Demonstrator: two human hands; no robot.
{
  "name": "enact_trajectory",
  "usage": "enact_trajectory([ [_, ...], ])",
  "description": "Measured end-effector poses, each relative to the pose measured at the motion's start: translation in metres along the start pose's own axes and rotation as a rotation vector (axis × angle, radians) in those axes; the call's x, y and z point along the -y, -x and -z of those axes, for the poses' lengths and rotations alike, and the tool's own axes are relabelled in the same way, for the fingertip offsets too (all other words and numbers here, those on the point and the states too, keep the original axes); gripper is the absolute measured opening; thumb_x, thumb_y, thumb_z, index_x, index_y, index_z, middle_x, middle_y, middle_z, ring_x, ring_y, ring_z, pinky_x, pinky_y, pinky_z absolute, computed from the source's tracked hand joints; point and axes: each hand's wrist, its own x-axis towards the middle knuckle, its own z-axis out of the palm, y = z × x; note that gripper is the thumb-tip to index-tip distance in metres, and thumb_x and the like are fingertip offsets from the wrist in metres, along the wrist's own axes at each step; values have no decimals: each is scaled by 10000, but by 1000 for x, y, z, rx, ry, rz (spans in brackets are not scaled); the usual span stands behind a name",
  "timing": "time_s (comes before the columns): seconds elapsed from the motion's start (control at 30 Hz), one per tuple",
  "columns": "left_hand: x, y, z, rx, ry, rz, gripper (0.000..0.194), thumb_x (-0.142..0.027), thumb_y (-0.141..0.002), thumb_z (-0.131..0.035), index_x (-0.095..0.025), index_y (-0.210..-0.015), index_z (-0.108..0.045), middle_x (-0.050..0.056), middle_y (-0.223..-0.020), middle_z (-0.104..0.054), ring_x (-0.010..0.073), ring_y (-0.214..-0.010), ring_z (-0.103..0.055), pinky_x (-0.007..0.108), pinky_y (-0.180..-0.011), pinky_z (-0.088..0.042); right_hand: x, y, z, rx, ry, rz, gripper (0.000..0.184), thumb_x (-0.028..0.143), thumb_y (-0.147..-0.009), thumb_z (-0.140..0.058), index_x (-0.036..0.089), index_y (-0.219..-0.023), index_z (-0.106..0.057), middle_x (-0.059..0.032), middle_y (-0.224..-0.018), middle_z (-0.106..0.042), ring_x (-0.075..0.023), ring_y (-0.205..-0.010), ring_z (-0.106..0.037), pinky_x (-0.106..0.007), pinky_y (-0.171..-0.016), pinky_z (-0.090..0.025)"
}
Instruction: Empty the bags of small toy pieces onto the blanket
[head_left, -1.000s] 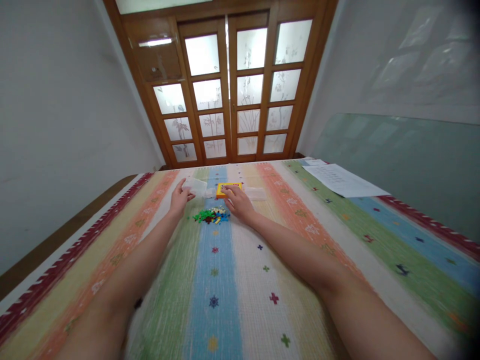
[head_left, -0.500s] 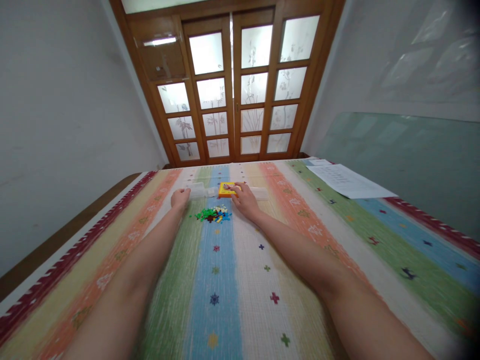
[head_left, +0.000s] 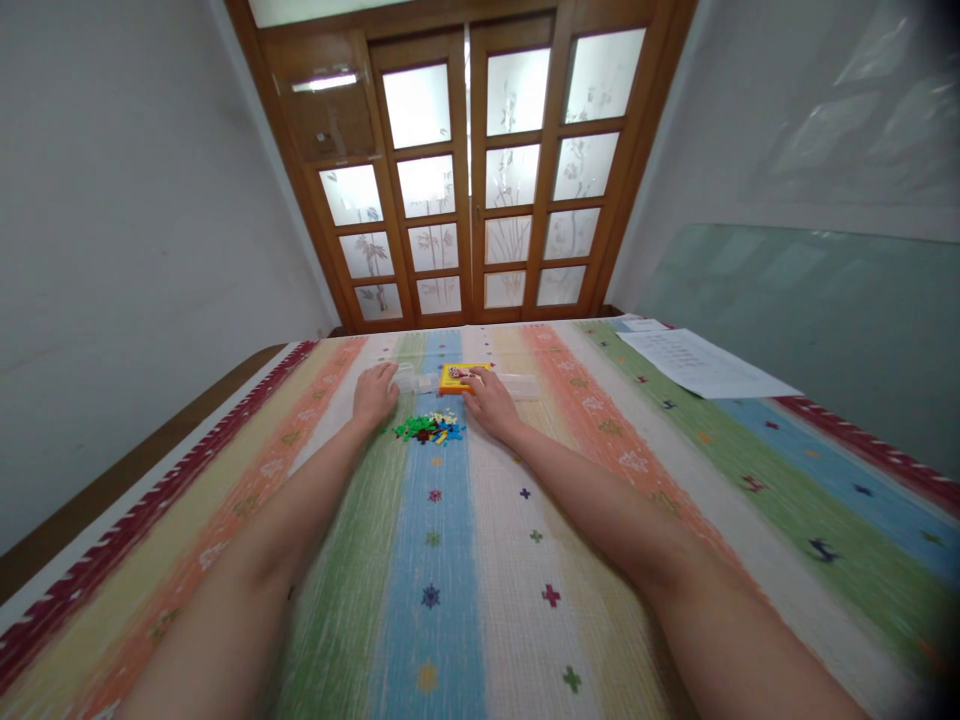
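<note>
Across the table, my left hand [head_left: 375, 394] lies at the left end of a clear plastic container [head_left: 405, 379], fingers curved around it and hiding that end. My right hand [head_left: 492, 402] holds a small yellow box [head_left: 454, 378] with a printed picture on top. Its thumb is at the near edge and its fingertips rest on the top face. Between the hands and nearer to me is a loose pile of tiny toy building bricks [head_left: 429, 429] in green, blue, cream, dark red and yellow. A small whitish piece [head_left: 427, 383] sits between container and box.
Another clear plastic container [head_left: 523, 386] lies just right of my right hand. Printed paper sheets [head_left: 701, 362] are at the far right of the table. A striped, patterned tablecloth [head_left: 431, 545] covers the tabletop. Behind the table stand wooden doors [head_left: 466, 180] with frosted panes.
My left hand has shifted right and forward, covering more of the clear container, with its fingers less tightly closed. My right hand stays at the yellow box. The view has shifted slightly.
</note>
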Motion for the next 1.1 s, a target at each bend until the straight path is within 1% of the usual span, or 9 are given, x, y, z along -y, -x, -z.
enact_trajectory([
  [0.1, 0, 4, 4, 62, -49, -55, 558, -233, -862, -616, -193, -1419, -613, 164, -1474, -575, 348, -1384, -472, 537, -1241, -222, -1, 0, -1, 10, 1, 3, 268, 231, -983, -596, 228, -1240, -673, -138, -1364, -586, -280, -1267, -535, -499, -1093, -462],
  [0.2, 3, 7, 10, 113, -107, -66, 611, -271, -873, -620, -216, -1480, -564, 166, -1445, -584, 350, -1363, -485, 520, -1217, -264, 0, 1, -1, 17, -4, 7, 253, 233, -981, -603, 224, -1224, -674, -137, -1358, -586, -279, -1260, -536, -497, -1094, -459],
  [0.3, 7, 10, 13, 137, -159, -73, 579, -306, -883, -622, -227, -1456, -593, 164, -1463, -562, 354, -1384, -464, 516, -1212, -273, 2, 1, 0, 24, -13, 15, 245, 220, -980, -601, 221, -1214, -674, -133, -1367, -583, -274, -1263, -535, -490, -1101, -452],
  [0.4, 12, 13, 12, 158, -214, -98, 541, -319, -915, -593, -220, -1447, -597, 163, -1528, -520, 352, -1429, -432, 548, -1237, -230, 4, 1, 2, 35, -18, 15, 244, 215, -977, -601, 220, -1210, -674, -128, -1380, -580, -270, -1277, -527, -480, -1110, -441],
  [0.53, 18, 18, 4, 192, -343, -133, 581, -358, -964, -526, -227, -1529, -501, 125, -1629, -431, 329, -1512, -350, 564, -1270, -169, 7, 1, 3, 83, 13, -8, 250, 239, -993, -575, 216, -1223, -672, -120, -1409, -570, -266, -1297, -510, -448, -1123, -420],
  [0.63, 20, 20, -1, 208, -429, -140, 603, -398, -995, -470, -220, -1571, -444, 110, -1662, -384, 315, -1539, -319, 545, -1279, -174, 8, 0, 4, 118, 70, -84, 278, 277, -1004, -556, 205, -1245, -675, -131, -1418, -565, -278, -1297, -502, -437, -1114, -410],
  [0.8, 23, 22, -5, 215, -447, -136, 619, -401, -1000, -468, -209, -1586, -414, 111, -1665, -377, 323, -1541, -318, 541, -1267, -227, 4, -7, 12, 119, 199, -311, 327, 297, -997, -528, 195, -1269, -679, -155, -1406, -568, -314, -1272, -498, -459, -1085, -390],
  [1.0, 26, 17, -13, 148, -346, -136, 581, -320, -935, -575, -189, -1496, -500, 128, -1590, -458, 312, -1502, -355, 479, -1265, -285, -25, -7, 32, 195, 359, -507, 325, 334, -979, -537, 204, -1222, -709, -182, -1301, -623, -356, -1237, -504, -531, -1057, -368],
  [1.1, 23, 10, -17, 111, -290, -102, 546, -320, -891, -638, -187, -1414, -551, 143, -1509, -513, 327, -1445, -402, 496, -1238, -330, -40, -4, 33, 266, 315, -524, 375, 384, -1003, -506, 216, -1281, -693, -179, -1334, -627, -342, -1228, -524, -498, -1041, -396],
])
